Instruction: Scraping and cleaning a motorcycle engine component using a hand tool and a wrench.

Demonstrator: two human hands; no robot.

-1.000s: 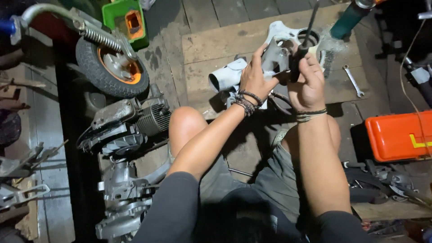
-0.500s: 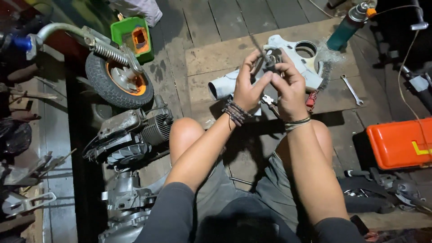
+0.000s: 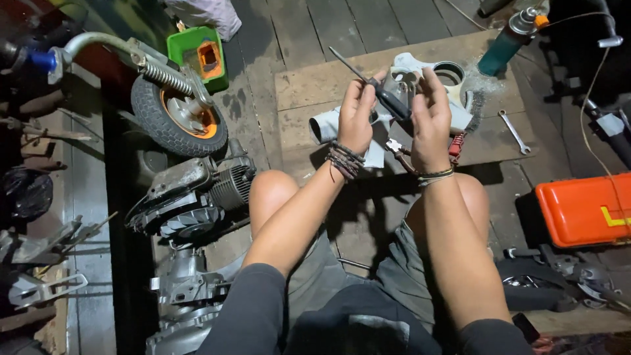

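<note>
Both forearms reach forward from the lap, over the bent knees, and meet above a wooden board on the plank floor. The left hand is raised with its back to the camera, fingers curled around a screwdriver; the dark handle sits between thumb and fingers and the thin shaft points up and to the left, clear of the hand. A stack of cord bracelets circles that wrist. The right hand stands just beside it, also back to the camera, fingers bent and upright, its thumb side near the screwdriver handle; whether it grips the handle or only touches it cannot be told. A band circles that wrist too. Behind and below the hands a pale casing with a round opening lies on the board, partly hidden by them. A spanner lies on the board to the right, and a spray can stands at the board's far corner. An orange case sits on the floor to the right. To the left are a small wheel and an engine.
</note>
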